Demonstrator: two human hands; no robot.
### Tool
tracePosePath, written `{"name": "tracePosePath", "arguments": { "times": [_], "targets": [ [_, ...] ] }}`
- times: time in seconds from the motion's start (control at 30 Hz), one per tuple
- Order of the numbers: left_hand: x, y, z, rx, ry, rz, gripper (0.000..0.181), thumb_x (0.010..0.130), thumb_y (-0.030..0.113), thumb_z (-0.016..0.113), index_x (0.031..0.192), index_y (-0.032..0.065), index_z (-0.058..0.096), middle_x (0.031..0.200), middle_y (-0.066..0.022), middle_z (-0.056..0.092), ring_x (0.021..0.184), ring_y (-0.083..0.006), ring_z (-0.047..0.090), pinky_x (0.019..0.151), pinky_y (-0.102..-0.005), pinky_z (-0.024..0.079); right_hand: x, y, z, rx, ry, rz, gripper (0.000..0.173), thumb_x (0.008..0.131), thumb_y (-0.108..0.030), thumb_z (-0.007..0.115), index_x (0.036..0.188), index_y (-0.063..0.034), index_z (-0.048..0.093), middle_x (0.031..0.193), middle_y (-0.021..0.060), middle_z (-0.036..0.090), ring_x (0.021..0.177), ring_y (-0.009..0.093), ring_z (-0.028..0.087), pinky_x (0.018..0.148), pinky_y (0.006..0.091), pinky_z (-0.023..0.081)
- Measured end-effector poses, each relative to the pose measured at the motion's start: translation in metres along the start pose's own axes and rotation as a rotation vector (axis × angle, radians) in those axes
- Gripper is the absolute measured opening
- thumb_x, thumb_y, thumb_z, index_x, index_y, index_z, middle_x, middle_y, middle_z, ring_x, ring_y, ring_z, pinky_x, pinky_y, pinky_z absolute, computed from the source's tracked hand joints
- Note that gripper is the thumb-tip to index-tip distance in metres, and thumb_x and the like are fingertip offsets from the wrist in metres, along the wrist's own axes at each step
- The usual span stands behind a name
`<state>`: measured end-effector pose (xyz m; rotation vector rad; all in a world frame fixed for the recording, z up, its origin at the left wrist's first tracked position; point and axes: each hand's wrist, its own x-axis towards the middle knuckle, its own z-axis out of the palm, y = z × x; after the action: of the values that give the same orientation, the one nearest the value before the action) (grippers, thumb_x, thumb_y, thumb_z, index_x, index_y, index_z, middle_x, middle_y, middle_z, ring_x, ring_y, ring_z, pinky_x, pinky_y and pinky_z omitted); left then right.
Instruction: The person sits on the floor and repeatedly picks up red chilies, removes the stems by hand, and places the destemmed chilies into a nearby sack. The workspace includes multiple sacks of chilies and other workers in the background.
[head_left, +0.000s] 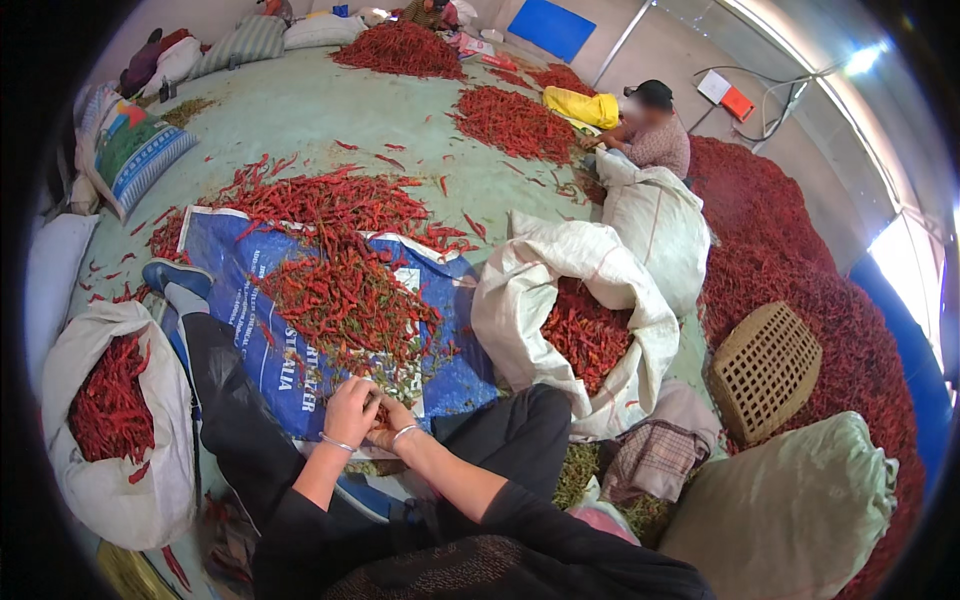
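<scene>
My left hand (351, 410) and my right hand (391, 424) meet at the near edge of a blue woven plastic sheet (225, 300), between my legs. Their fingers are bent close together; something small and reddish shows between them, too hidden to name. Just beyond them, a heap of red chili peppers (345, 292) with green stems lies on the sheet, and it runs on to the floor behind. Loose green stems (405, 382) are scattered near my fingertips. An open white woven sack (502, 300) of red chilies stands to the right, another white sack (82, 487) of chilies to the left.
A co-worker (652, 135) sits at the upper right beside a chili pile (514, 124). A large chili mound (765, 217) fills the right side, with a wicker basket (765, 371) on it. Full sacks (787, 510) and a checked cloth (652, 457) lie nearer. More people sit at the back.
</scene>
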<state>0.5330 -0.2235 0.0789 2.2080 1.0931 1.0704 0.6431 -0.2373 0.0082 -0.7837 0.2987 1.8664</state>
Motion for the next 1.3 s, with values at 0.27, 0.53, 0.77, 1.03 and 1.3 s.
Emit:
{"name": "tracePosePath", "arguments": {
  "times": [0.27, 0.53, 0.77, 1.03, 1.3],
  "targets": [
    [-0.034, -0.040, 0.007, 0.253, 0.086, 0.073, 0.022, 0.073, 0.015, 0.060, 0.092, 0.0043, 0.055, 0.104, -0.0175, 0.053, 0.096, -0.0346, 0.050, 0.083, -0.0406, 0.043, 0.044, 0.042, -0.030, -0.238, 0.191, -0.163, 0.028, 0.087, -0.034, 0.046, 0.098, -0.0112, 0.059, 0.093, 0.0072, 0.062, 0.078, 0.020, 0.059, 0.065, 0.0361, 0.051],
    [-0.080, -0.066, 0.008, -0.182, 0.096, -0.255, 0.013, 0.077, 0.011, 0.060, 0.088, 0.0048, 0.056, 0.085, -0.0095, 0.056, 0.075, -0.0205, 0.057, 0.065, -0.0319, 0.046, 0.015, 0.055, -0.055, 0.052, -0.005, 0.033, 0.017, 0.087, -0.024, 0.048, 0.077, -0.0101, 0.049, 0.060, -0.0011, 0.045, 0.051, 0.012, 0.041, 0.048, 0.0265, 0.037],
    [-0.077, -0.145, -0.014, -0.265, -0.328, -0.436, 0.017, 0.079, 0.017, 0.061, 0.090, 0.0040, 0.060, 0.079, -0.0076, 0.064, 0.074, -0.0136, 0.060, 0.067, -0.0274, 0.048, 0.018, -0.028, -0.072, 0.144, -0.072, -0.013, 0.018, 0.089, -0.022, 0.048, 0.079, -0.0073, 0.050, 0.059, -0.0034, 0.039, 0.045, 0.006, 0.029, 0.037, 0.0207, 0.020],
    [-0.007, -0.247, -0.011, 0.221, -0.097, -0.789, 0.035, 0.072, 0.034, 0.065, 0.085, 0.0018, 0.063, 0.083, -0.0100, 0.065, 0.078, -0.0198, 0.062, 0.070, -0.0312, 0.048, 0.030, -0.048, -0.089, 0.111, -0.107, 0.123, 0.018, 0.091, -0.020, 0.045, 0.082, -0.0045, 0.050, 0.062, -0.0011, 0.039, 0.047, 0.008, 0.030, 0.039, 0.0217, 0.022],
    [0.002, -0.253, 0.010, -0.171, -0.012, -0.853, 0.026, 0.075, 0.021, 0.066, 0.089, -0.0002, 0.062, 0.078, -0.0068, 0.063, 0.067, -0.0110, 0.058, 0.061, -0.0261, 0.046, 0.053, -0.073, -0.081, -0.023, -0.117, 0.111, 0.024, 0.090, -0.028, 0.047, 0.081, -0.0053, 0.049, 0.060, -0.0013, 0.037, 0.046, 0.008, 0.029, 0.039, 0.0212, 0.023]
  ]
}}
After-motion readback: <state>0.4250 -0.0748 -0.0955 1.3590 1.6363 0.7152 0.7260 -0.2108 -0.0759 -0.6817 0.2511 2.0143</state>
